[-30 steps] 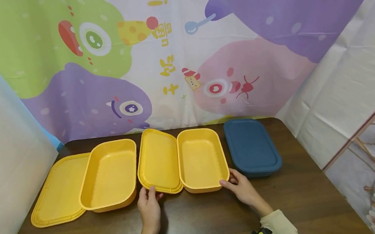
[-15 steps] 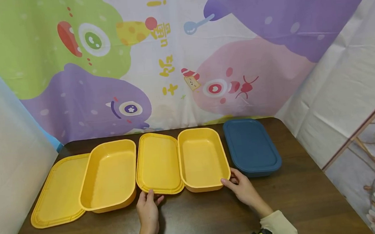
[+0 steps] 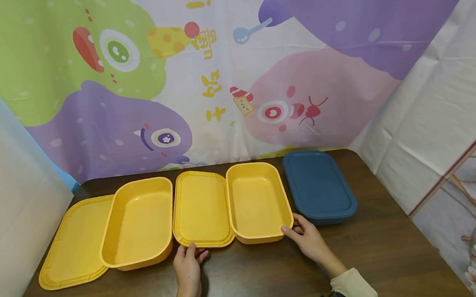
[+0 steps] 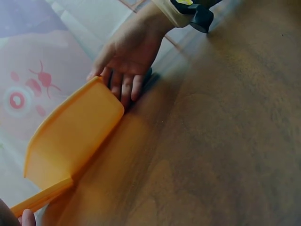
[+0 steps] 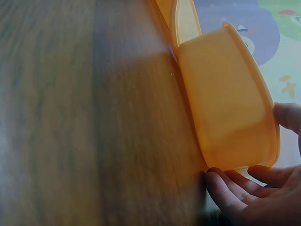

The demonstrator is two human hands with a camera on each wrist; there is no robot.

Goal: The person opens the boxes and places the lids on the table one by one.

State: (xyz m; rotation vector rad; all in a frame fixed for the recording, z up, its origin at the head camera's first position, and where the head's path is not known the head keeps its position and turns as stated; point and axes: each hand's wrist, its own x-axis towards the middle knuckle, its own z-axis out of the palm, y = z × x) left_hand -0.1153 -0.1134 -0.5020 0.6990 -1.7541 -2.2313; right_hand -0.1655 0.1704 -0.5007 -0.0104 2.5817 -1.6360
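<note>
A small yellow lid (image 3: pixel 202 208) lies beside the smaller yellow food container (image 3: pixel 259 202), its right edge against the container's left wall. My left hand (image 3: pixel 187 271) pinches the lid's near edge, thumb on top at the left of that edge. In the left wrist view the lid (image 4: pixel 42 195) slants, with its far side close to the container (image 4: pixel 75 132). My right hand (image 3: pixel 308 241) holds the container's near right corner, thumb over the rim. In the right wrist view its fingers (image 5: pixel 225 190) curl around the outside of the container (image 5: pixel 230 103), which stands upright with nothing inside.
A larger open yellow container (image 3: pixel 139 220) stands to the left, overlapping a larger yellow lid (image 3: pixel 79 242) in this view. A blue lidded container (image 3: pixel 321 186) stands on the right. All are on a dark wooden table (image 3: pixel 251 276) before a printed cartoon cloth (image 3: pixel 221 140).
The small lid has come down and nearer, its far end dropping, with my left hand shifting slightly nearer too. The smaller container has moved slightly right with my right hand on it.
</note>
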